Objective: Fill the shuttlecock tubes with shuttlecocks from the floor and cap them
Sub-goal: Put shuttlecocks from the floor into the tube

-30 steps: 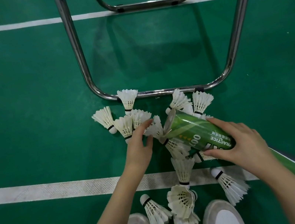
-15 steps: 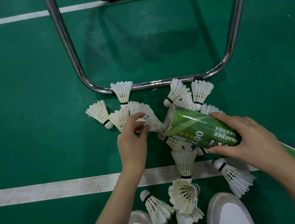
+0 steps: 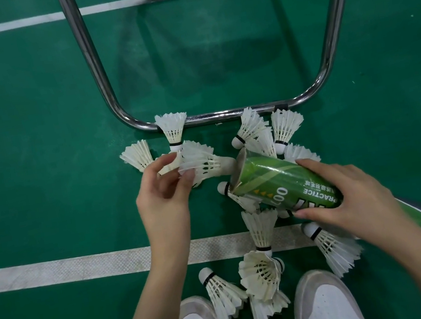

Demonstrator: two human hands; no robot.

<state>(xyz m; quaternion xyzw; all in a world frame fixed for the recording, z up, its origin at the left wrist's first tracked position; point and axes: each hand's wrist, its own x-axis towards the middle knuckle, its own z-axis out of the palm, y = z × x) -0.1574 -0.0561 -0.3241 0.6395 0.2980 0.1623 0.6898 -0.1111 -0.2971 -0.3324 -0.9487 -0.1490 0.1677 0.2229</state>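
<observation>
Green court floor is lying under you; your left hand is pinching a shuttlecock at the tube mouth, right hand fingers gripping the tube.

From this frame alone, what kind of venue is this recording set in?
Most likely an indoor badminton court: green sports flooring with white court lines, and feather shuttlecocks scattered beside a green shuttlecock tube.

Shuttlecocks lie before the chair frame, with the tube above them.
</observation>
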